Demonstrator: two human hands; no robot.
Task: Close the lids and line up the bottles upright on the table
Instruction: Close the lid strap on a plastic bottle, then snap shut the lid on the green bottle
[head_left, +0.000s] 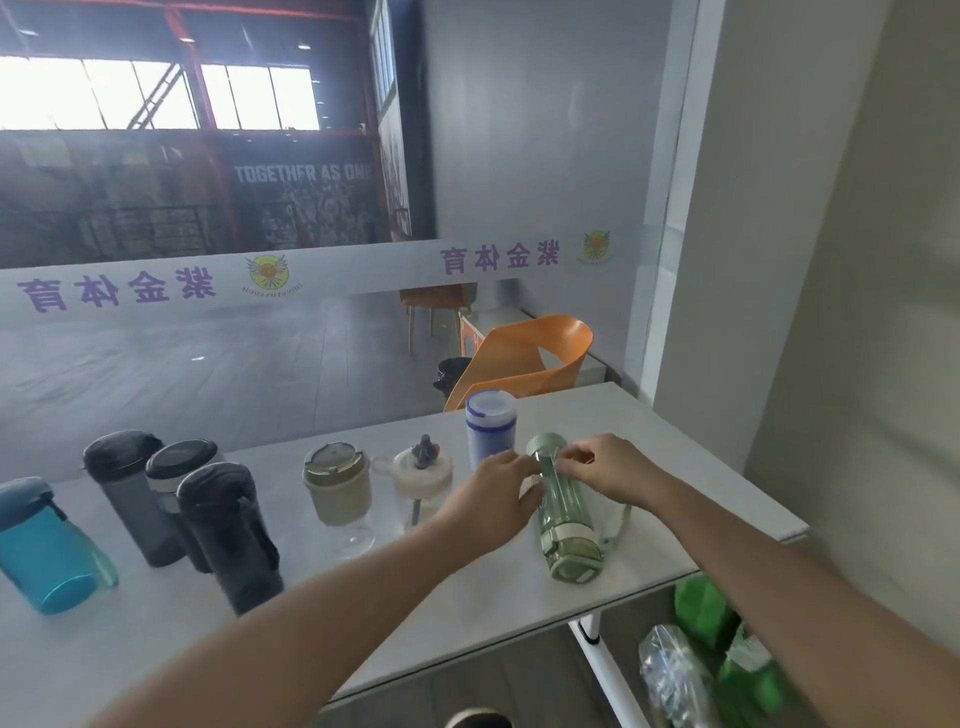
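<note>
Head view, centre right: left hand (493, 501) grips the green bottle (563, 506) lying on the table (654, 436); right hand (608, 467) pinches its far end.

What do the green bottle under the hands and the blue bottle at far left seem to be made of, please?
The green bottle looks like clear tinted plastic, glossy: its wall is see-through, though glass cannot be excluded. The blue bottle looks like translucent plastic, smooth, light passing through its body; its lid seems opaque, duller grey-blue.
</note>
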